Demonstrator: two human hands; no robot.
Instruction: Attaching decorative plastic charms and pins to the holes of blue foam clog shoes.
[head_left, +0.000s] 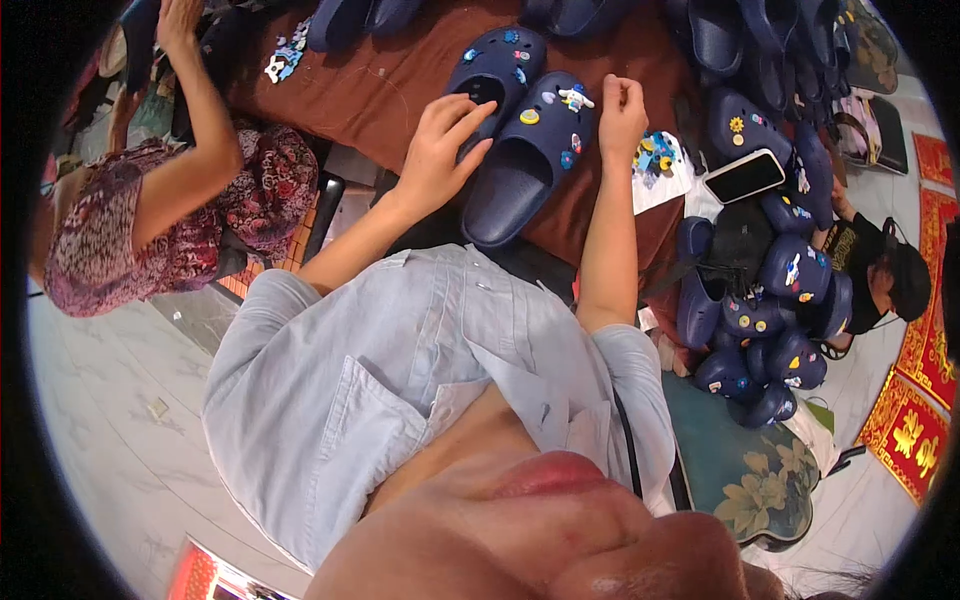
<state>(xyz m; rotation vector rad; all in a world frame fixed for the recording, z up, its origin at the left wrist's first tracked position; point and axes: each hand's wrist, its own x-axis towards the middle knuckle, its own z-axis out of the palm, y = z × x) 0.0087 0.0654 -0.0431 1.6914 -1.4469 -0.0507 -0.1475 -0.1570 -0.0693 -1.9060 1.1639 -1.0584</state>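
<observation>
In front of me on the brown cloth lie two dark blue clogs with small colourful charms on their uppers. My left hand point(440, 150) has its fingers apart over the left clog point(500, 60), by its foot opening; I cannot tell whether it touches. The right clog point(512, 190) lies nearer to me, toe pointing away, with a white character charm and a yellow round one on it. Just right of that toe, my right hand point(622, 112) is raised with its fingertips pinched together. Whatever may be between those fingertips is too small to make out.
Loose charms point(660, 155) lie on a white sheet to the right, beside a phone point(745, 176). Decorated clogs point(795, 268) are heaped at the right. More charms point(288, 52) lie far left. A person in a patterned dress point(190, 215) sits at the left; another person is at the right.
</observation>
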